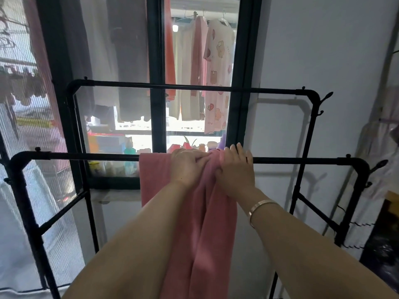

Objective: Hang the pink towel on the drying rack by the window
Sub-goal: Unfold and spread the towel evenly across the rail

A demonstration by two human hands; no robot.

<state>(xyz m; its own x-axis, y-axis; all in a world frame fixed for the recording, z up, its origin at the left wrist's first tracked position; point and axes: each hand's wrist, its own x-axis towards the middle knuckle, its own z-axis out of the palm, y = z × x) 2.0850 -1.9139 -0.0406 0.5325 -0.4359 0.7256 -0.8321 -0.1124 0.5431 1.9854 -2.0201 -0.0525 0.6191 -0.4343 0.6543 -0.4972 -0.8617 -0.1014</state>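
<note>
The pink towel [207, 223] hangs over the near top bar of the black metal drying rack [75, 156] in front of the window, draping down in long folds. My left hand [186, 167] lies flat on the towel at the bar, fingers pointing right. My right hand [236, 169] presses on the bunched cloth beside it, fingers spread and reaching over the bar. A metal bangle sits on my right wrist. The towel's left part hangs flat; the part under my hands is gathered.
The rack's far bar [194, 87] runs higher, close to the dark-framed window [157, 61]. Clothes hang outside the glass, with bottles on the sill. Hooks stick out at the rack's right end [380, 165]. A white wall is at right, a mesh screen at left.
</note>
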